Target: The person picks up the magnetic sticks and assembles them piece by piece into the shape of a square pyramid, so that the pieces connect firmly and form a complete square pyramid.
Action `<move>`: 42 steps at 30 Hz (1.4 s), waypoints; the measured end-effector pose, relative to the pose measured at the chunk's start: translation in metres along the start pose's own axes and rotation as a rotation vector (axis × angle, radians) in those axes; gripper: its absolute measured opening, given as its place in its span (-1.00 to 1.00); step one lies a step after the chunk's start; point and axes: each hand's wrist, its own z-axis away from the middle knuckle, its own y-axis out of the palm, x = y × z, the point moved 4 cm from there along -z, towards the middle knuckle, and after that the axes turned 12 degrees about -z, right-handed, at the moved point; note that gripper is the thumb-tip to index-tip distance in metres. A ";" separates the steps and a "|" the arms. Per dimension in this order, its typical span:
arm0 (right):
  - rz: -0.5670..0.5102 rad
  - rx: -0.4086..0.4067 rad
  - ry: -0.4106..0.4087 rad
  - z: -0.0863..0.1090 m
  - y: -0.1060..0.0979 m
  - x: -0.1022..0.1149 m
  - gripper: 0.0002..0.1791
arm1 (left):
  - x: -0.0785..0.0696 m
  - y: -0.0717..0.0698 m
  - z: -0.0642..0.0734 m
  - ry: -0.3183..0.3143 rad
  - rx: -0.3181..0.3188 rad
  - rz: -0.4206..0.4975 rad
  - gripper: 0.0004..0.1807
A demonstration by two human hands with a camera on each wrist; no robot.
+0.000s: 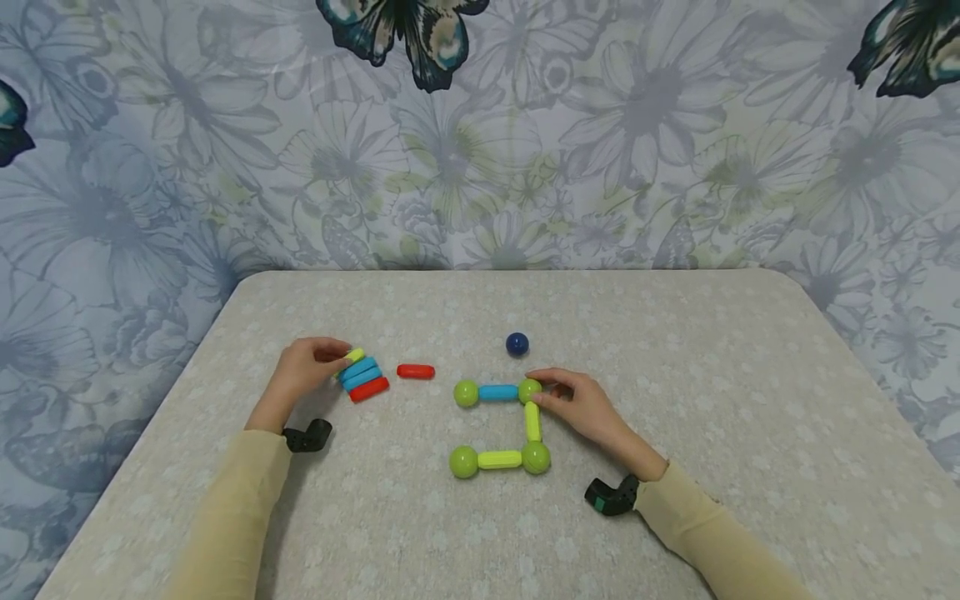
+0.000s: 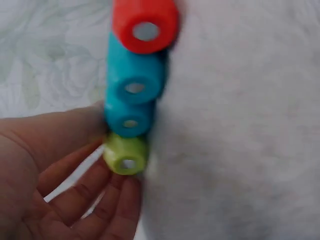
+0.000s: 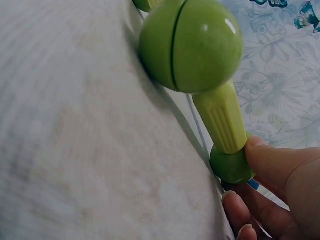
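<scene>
On the left, my left hand [image 1: 302, 368] pinches the yellow-green magnetic rod [image 2: 125, 155] at the near end of a row of rods. Two blue rods [image 2: 131, 87] and a red rod [image 2: 146, 25] lie side by side against it, metal discs showing in their ends. My right hand [image 1: 581, 406] grips a green ball [image 1: 529, 389] at the far right corner of a U-shaped build. From that ball a blue rod [image 1: 498, 392] runs left to another green ball [image 1: 466, 393]. A yellow-green rod [image 3: 220, 117] joins it to the near corner ball [image 3: 192, 45].
A single red rod [image 1: 416, 372] lies between the row and the build. Behind the build sits a dark blue ball [image 1: 517, 344]. The build's near side has a yellow-green rod [image 1: 499, 460] ending in a green ball [image 1: 463, 462]. Patterned cloth covers the table [image 1: 712, 350].
</scene>
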 end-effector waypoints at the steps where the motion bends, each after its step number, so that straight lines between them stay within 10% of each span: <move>1: 0.000 0.000 0.000 0.000 0.000 0.000 -0.64 | 0.002 0.001 0.000 -0.008 0.004 0.012 -0.62; 27: -0.036 -0.004 0.005 0.000 0.001 -0.005 -0.65 | 0.015 0.001 0.015 -0.059 -0.113 0.161 -0.55; 32: -0.032 0.003 0.006 0.001 0.003 -0.006 -0.64 | 0.004 -0.001 0.030 -0.120 -0.043 0.358 -0.43; 42: -0.013 -0.001 -0.002 -0.001 0.001 -0.004 -0.64 | -0.052 0.030 0.058 -0.022 0.189 0.610 -0.39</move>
